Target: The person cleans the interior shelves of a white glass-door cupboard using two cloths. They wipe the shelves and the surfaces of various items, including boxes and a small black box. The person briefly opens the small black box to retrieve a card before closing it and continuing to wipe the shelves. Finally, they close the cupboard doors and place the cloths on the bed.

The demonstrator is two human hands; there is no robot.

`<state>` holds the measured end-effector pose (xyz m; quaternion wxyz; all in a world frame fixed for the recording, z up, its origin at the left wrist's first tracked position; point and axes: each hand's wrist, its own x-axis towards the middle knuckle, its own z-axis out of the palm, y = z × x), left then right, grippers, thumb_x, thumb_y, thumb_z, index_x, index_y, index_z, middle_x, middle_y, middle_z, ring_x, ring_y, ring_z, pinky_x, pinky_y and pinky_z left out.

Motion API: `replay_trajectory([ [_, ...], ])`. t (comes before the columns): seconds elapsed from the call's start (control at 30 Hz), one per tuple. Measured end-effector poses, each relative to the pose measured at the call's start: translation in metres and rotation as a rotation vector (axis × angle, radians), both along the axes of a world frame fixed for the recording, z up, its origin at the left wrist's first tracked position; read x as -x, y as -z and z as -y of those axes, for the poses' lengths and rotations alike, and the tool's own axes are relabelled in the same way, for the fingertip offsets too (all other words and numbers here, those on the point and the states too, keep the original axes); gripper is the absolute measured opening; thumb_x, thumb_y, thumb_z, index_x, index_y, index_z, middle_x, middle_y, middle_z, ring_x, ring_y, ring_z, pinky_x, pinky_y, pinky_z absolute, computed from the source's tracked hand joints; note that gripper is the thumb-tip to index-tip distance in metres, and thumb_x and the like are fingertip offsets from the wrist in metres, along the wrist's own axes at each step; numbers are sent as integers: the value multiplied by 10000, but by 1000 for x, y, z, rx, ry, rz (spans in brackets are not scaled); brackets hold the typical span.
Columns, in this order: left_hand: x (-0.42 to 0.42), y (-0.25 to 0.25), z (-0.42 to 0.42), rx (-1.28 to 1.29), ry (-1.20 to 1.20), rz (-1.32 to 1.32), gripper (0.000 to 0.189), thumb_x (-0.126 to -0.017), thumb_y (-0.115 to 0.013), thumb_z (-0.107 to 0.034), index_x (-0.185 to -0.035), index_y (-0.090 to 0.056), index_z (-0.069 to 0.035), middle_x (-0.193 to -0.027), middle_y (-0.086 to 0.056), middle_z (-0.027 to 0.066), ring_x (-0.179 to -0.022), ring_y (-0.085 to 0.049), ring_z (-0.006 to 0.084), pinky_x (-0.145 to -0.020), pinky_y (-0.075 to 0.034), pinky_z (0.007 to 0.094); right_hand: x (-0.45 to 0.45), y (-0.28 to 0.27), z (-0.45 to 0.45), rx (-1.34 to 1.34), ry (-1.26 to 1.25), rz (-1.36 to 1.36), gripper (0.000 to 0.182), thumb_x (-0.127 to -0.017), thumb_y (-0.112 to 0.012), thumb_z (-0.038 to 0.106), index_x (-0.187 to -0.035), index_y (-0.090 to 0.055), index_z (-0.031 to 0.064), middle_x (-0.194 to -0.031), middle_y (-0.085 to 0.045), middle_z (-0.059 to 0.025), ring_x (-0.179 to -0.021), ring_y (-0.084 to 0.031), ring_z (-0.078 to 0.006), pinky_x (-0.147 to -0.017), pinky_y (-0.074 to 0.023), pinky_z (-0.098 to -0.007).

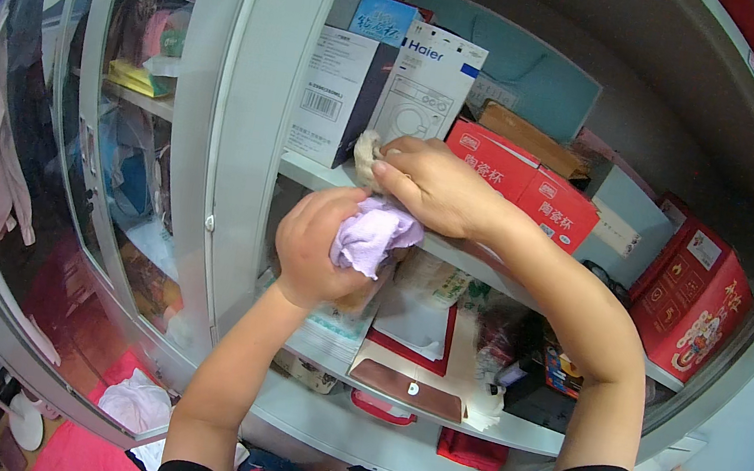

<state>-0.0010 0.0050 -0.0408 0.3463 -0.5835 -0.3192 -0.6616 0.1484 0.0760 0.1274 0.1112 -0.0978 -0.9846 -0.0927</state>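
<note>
A crumpled lilac cloth (377,235) is bunched in my left hand (306,247), just in front of the edge of an upper cabinet shelf (307,169). Above it, the fingers of my right hand (438,183) close around a small cream-coloured thing (365,156); too little of it shows to say what it is. Both hands nearly meet at the shelf edge. Right behind my right hand stand a white Haier box (432,77) with a washing machine drawn on it and a red carton (489,154). A white-and-dark box (331,95) is to their left.
Farther right on the shelf are a grey-blue box (616,204) and a tall red box (694,294). The lower shelf holds a brown wallet-like case (406,386), papers (411,323) and a dark box (539,392). Glass cabinet doors (139,130) stand on the left.
</note>
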Motion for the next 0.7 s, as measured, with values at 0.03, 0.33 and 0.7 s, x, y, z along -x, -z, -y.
replay_trajectory([
  [0.03, 0, 0, 0, 8, 2, 0, 594, -529, -799, -211, -1082, -652, -52, -1188, -735, 126, -1021, -701, 361, -872, -563, 442, -8, 2, -3, 32, -45, -57, 305, -1015, -602, 251, -1128, -693, -17, -1265, -635, -221, -1180, -598, -411, -1025, -489, -485],
  [0.33, -19, -52, 28, 134, 154, 18, 461, -605, -784, -222, -1023, -705, -45, -1092, -731, 160, -953, -708, 378, -845, -564, 451, -96, 3, 33, 138, -22, -162, 218, -858, -692, 64, -1069, -699, 8, -1212, -649, -176, -1189, -622, -351, -1025, -503, -439],
  [0.7, -62, -132, -46, 536, 71, -232, 392, -715, -694, -284, -970, -666, 13, -1496, -569, 226, -1132, -674, 418, -941, -549, 496, -162, -85, -12, -436, 174, -654, 304, -864, -680, 71, -1158, -724, 7, -1222, -688, -171, -1184, -648, -356, -1047, -498, -417],
])
